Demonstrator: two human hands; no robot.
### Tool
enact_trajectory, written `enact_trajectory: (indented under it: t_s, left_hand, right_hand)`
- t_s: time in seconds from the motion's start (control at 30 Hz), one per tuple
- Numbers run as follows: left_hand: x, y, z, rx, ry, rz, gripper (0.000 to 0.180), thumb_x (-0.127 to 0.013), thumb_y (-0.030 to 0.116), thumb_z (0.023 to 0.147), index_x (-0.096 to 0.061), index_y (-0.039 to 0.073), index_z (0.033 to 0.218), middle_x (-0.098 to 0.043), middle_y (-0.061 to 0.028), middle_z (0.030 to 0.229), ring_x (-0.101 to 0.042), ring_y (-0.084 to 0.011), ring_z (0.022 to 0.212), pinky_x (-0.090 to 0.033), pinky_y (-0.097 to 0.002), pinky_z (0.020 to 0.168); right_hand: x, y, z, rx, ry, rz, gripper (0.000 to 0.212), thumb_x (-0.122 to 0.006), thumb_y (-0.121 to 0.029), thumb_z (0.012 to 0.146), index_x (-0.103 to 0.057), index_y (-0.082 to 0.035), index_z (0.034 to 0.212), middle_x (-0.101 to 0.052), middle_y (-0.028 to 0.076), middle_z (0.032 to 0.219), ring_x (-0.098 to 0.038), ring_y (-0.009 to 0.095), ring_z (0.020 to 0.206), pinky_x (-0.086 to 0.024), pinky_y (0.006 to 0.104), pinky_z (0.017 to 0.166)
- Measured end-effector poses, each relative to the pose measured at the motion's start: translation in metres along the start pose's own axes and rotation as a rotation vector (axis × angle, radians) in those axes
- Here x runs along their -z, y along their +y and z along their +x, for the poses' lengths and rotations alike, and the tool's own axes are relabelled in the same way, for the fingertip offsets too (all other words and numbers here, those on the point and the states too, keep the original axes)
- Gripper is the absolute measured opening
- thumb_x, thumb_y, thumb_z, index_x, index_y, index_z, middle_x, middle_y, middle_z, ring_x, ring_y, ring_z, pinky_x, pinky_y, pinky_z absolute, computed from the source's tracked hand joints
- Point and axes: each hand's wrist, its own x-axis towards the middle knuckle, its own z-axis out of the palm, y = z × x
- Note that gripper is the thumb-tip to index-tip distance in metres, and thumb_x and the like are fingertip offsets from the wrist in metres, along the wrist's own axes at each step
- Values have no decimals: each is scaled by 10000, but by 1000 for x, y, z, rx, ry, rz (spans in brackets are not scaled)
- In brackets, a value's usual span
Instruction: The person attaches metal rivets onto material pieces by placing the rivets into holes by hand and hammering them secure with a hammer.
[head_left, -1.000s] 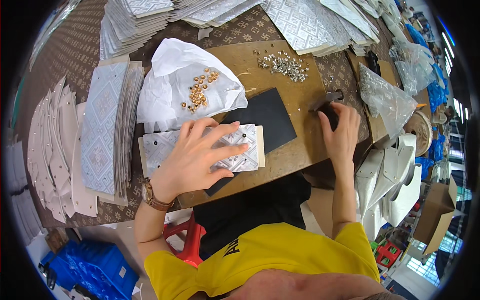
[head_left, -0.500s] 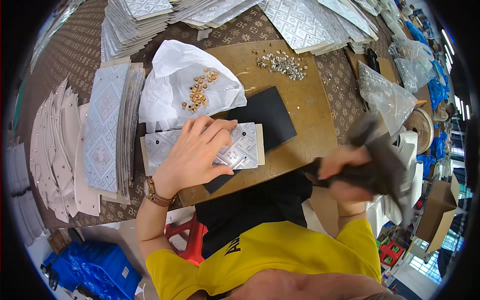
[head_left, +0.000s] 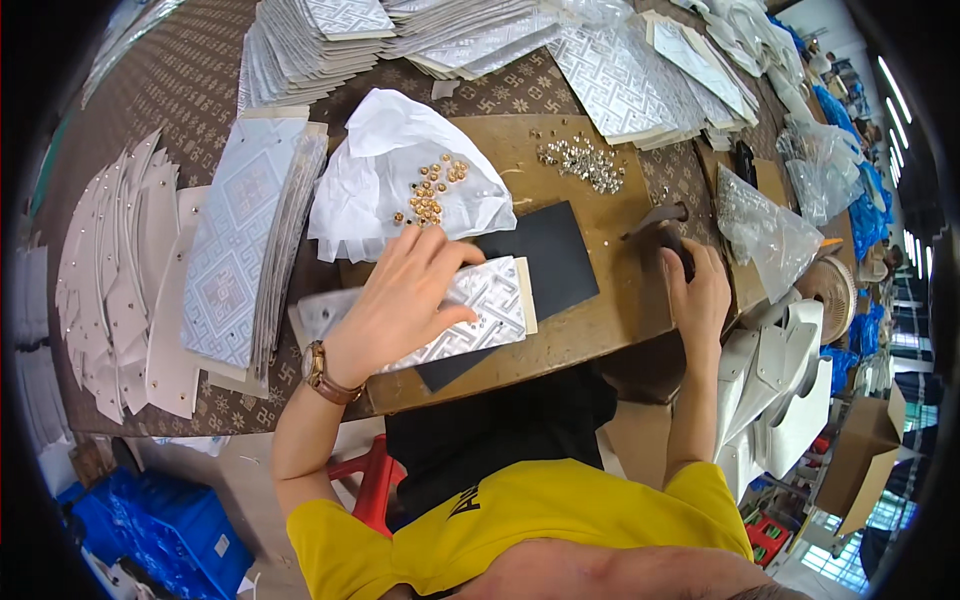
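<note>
Pressing flat: left hand [head_left: 400,300] lies open, fingers spread, on a silver patterned panel [head_left: 480,310] at the near edge of the wooden board [head_left: 600,320]. The panel rests partly on a black mat [head_left: 545,255] and touches it. Right hand [head_left: 695,290] is curled closed around a dark tool [head_left: 665,225] at the board's right side; the working end is hidden, so I cannot tell what kind of tool it is.

Judgement on doing this step well: keep the left palm's weight even so the panel cannot skid on the mat, keep fingertips out of the spot to be struck or pierced, and bring the tool down square over the mat, not over bare wood.

Counts:
- hands: two, both the person's own
- panel under hand: one, possibly a second beneath it, cannot tell
- black mat: one
- white paper [head_left: 400,170] with gold studs [head_left: 430,190]: one sheet, studs too many and too small to count
- pile of silver studs [head_left: 585,165]: one loose heap
- stacks of patterned panels [head_left: 300,40] at the far edge: several, edges blur together
- wristwatch [head_left: 318,368]: one, left wrist
</note>
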Motion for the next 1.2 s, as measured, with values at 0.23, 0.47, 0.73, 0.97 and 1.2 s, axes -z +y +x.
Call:
enact_trajectory:
  t_s: [0.23,0.47,0.73,0.97,1.2]
  left_hand:
    - [12,-10,-2,37,-137,-291,312,-825,140,878,-656,30,1116,-593,-87,1123,-621,-219,1044,-517,-327,857]
    - [22,-12,-2,199,-324,-674,116,-722,39,977,-659,-15,1058,-671,-26,1132,-587,-69,1022,-494,-238,778]
    - [22,-34,1,165,341,-692,147,-691,82,1022,-635,11,1138,-681,26,960,-530,-44,781,-403,-201,684]
    - [22,-21,10,298,342,-802,375,-759,47,966,-603,26,1307,-687,3,1106,-557,-36,858,-430,-185,700]
    - [11,-12,12,295,294,-755,436,-827,58,911,-609,30,1288,-691,-31,1169,-625,-79,1038,-518,-233,866]
  right_hand:
    - [-57,-89,50,313,-138,638,137,-783,-3,869,-738,-26,997,-704,116,988,-687,303,974,-552,387,856]
    - [-131,-138,73,594,-312,733,98,-766,-67,852,-734,-40,940,-671,121,945,-672,344,921,-545,441,786]
    - [-91,-119,59,634,-198,568,117,-759,-81,830,-727,-66,942,-658,85,940,-653,301,956,-507,405,827]
    - [-64,-92,13,871,-312,444,152,-770,-110,817,-724,-66,955,-648,36,947,-632,243,949,-477,370,871]
    - [-48,-76,28,701,-184,462,120,-770,-117,854,-733,-86,964,-681,53,951,-657,263,922,-508,396,817]
